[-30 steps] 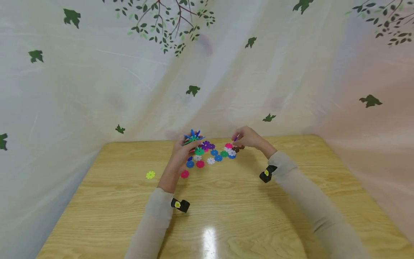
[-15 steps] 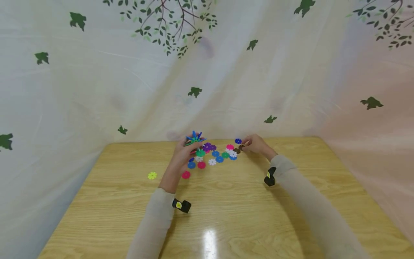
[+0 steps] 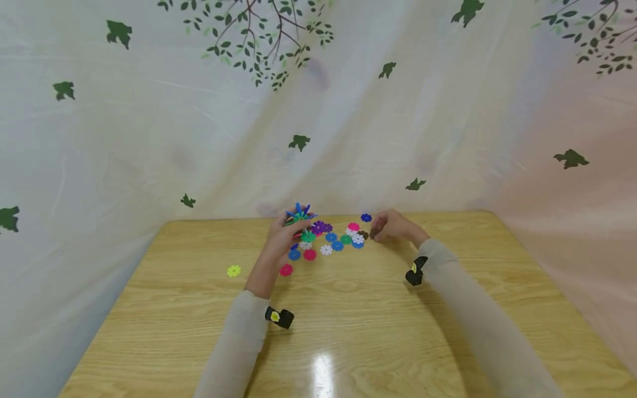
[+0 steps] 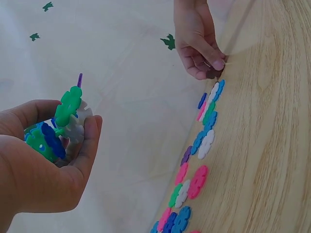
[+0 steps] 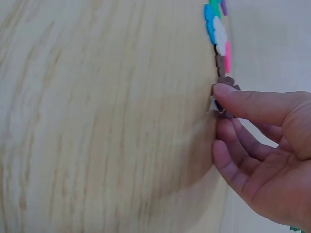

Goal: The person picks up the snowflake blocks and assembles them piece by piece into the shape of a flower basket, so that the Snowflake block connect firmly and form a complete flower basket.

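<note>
My left hand (image 4: 53, 160) holds a cluster of interlocked plastic snowflake discs (image 4: 68, 107) in green, blue, white and purple, raised above the far part of the table. In the right wrist view, my right hand (image 5: 272, 136) pinches a brown snowflake disc (image 5: 226, 81) between thumb and fingers, low at the tabletop. Another brown disc (image 5: 220, 63) lies just beyond it. Between the hands, loose discs lie scattered in the head view, among them a white disc (image 3: 325, 250), a pink disc (image 3: 309, 255) and a purple disc (image 3: 318, 227). A dark blue disc (image 3: 366, 218) lies left of my right hand.
One yellow disc (image 3: 234, 271) lies apart on the left of the wooden table (image 3: 358, 309). Behind the table's far edge hangs a pale curtain (image 3: 239, 138) printed with leaves and birds. Each sleeve cuff carries a black wrist camera (image 3: 416, 271).
My right hand has let go of the dark blue disc, which now lies on the table. It moved slightly right and down to the brown discs and took one. The left hand stays nearly still.
</note>
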A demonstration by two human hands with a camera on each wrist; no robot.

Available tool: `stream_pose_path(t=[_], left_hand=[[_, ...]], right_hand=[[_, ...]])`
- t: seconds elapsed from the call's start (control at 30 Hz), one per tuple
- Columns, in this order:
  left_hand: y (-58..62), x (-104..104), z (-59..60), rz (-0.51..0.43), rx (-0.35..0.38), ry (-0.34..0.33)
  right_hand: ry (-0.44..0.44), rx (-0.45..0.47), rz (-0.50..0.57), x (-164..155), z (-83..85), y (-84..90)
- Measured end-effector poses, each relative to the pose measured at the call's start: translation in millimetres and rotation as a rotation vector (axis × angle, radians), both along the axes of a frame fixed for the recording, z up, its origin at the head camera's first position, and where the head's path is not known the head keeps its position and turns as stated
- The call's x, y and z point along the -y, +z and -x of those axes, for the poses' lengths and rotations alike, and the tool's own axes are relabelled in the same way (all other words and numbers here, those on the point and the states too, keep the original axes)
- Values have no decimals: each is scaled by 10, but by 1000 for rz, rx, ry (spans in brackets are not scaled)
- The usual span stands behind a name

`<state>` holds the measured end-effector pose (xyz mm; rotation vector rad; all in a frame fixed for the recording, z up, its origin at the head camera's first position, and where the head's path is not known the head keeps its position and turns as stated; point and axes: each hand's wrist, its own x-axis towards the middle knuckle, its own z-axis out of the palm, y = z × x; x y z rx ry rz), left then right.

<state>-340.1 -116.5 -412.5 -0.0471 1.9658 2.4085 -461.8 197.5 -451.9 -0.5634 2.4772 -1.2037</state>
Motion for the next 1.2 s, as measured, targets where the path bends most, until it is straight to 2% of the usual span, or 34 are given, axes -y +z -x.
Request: stream_pose_path(t=[0.2, 0.3, 0.6, 0.8, 0.97, 1.2], left_hand=[[-18, 6, 10, 0, 6, -4], [-29, 12, 12, 12, 9, -9], [-62, -4, 32, -16, -7, -36], [-70, -18, 37, -9, -7, -30], [-85, -37, 47, 0, 0, -29], [-67, -37, 40, 6, 3, -21]], right_hand=[[6, 90, -19, 29, -90, 97], [5, 80, 4, 109, -134, 138], [-39, 23, 264, 530, -444, 454], [-130, 0, 443, 811, -648, 613], [-138, -46, 560, 1009, -746, 627], [-151, -147, 563, 1160, -767, 574]])
